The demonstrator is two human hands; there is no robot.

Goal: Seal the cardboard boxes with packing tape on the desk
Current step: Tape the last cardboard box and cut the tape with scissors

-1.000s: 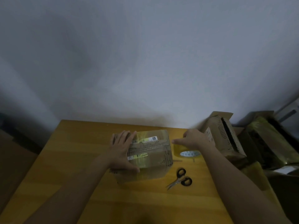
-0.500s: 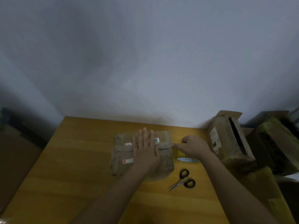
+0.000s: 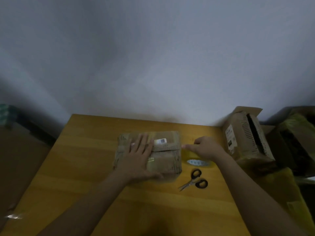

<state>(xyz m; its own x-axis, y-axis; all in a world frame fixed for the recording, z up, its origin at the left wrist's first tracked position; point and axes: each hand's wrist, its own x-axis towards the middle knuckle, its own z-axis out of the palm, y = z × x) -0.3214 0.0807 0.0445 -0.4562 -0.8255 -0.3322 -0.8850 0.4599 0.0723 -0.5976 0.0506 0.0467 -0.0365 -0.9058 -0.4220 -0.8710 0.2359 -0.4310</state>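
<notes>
Left hand (image 3: 139,155) flat on box (image 3: 167,160)

Scissors (image 3: 194,180) right of box (image 3: 167,156)

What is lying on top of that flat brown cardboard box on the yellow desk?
The left hand rests flat on the flat brown cardboard box, beside a small white label. Whatever lies beneath the palm is hidden.
</notes>
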